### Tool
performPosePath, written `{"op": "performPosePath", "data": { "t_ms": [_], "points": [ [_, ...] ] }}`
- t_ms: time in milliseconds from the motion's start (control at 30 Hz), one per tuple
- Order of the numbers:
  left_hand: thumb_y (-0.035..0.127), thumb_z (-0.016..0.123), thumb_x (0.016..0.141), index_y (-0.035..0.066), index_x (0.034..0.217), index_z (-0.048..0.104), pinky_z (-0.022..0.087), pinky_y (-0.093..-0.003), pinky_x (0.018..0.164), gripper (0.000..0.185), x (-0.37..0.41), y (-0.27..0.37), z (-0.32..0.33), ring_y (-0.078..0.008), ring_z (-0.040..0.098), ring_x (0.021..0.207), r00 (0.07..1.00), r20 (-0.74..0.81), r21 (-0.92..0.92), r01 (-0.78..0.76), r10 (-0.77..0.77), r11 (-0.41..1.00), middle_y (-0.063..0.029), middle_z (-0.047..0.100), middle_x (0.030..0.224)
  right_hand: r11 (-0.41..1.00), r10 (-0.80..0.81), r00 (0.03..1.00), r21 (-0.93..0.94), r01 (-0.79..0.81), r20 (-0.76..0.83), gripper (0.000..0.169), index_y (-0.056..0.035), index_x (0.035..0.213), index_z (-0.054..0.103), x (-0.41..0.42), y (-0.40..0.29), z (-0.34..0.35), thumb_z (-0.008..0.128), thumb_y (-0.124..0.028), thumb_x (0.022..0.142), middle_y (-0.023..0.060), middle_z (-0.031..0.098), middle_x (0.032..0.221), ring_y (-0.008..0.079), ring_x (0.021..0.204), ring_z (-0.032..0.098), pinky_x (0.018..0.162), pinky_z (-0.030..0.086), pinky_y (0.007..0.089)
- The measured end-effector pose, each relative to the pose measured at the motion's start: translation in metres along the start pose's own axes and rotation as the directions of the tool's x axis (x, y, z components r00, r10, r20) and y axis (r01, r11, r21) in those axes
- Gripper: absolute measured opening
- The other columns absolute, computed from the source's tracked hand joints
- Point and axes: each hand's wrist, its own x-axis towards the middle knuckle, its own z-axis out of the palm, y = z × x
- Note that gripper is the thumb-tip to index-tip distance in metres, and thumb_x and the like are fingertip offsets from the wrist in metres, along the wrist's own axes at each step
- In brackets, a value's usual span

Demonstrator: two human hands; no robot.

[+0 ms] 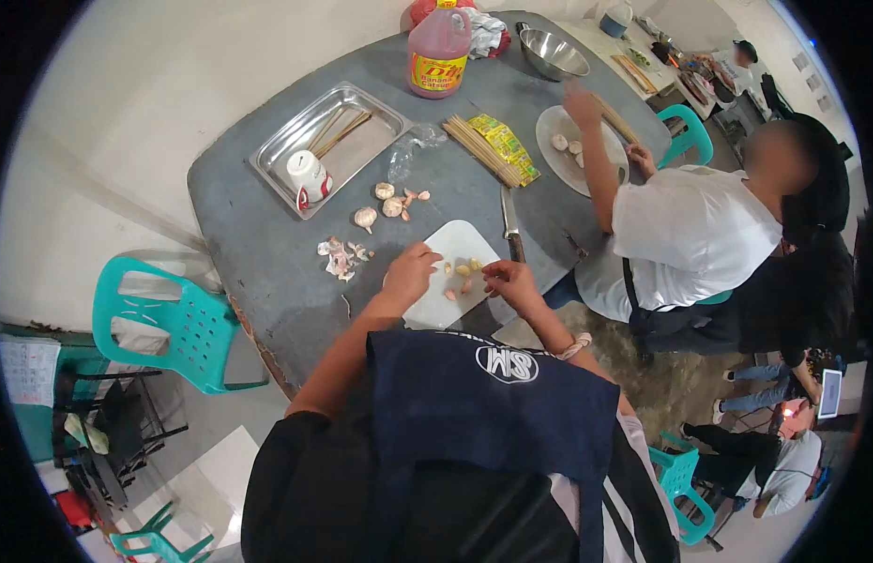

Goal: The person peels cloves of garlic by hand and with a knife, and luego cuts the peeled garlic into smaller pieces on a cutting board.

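Note:
A white cutting board (447, 239) lies at the table's near edge, with peeled garlic cloves (463, 270) and pinkish unpeeled cloves (466, 286) on it. My left hand (411, 273) is over the board's left side, fingers a little apart, nothing visible in it. At the right side my right hand (512, 285) has bent fingertips close to the peeled cloves; whether they pinch something is too small to tell. Beyond the board sit garlic bulbs (392, 206) and loose cloves (409, 199). Garlic skins (339, 257) lie in a heap to the left. A knife (509, 218) rests just right of the board.
A steel tray (359, 134) holds a white cup (309, 172) and sticks. Farther back are a catsup jug (438, 67), bamboo skewers (482, 151), yellow sachets (504, 144) and a steel bowl (552, 55). A co-worker (689, 232) sits at right by a plate (559, 165) with garlic.

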Motion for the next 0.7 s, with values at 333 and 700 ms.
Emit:
{"op": "performPosePath", "data": {
  "t_ms": [333,700],
  "points": [
    [0.012,0.065,0.067,0.011,0.072,0.063,0.046,-0.0354,0.067,0.006,0.019,-0.017,0.041,-0.0226,0.057,0.079,0.995,0.052,0.002,0.085,-0.085,0.996,-0.0037,0.056,0.078,0.961,0.266,0.941,0.015,-0.275,0.21,0.018,0.0026,0.092,0.061,-0.039,0.005,-0.018,0.061,0.0,0.075,0.0088,0.063,0.078,0.014,0.062,0.061,0.054,0.05,0.0262],
    [0.013,0.064,0.072,0.009,0.074,0.063,0.046,-0.0339,0.069,0.005,0.023,-0.015,0.031,-0.0234,0.058,0.078,0.947,0.162,-0.101,0.296,-0.278,0.95,-0.0061,0.057,0.081,0.951,0.278,0.935,0.071,-0.3,0.219,0.018,0.0024,0.093,0.061,-0.041,0.002,-0.014,0.06,-0.001,0.076,0.0083,0.063,0.077,0.0135,0.059,0.061,0.053,0.05,0.025]
  ]
}}
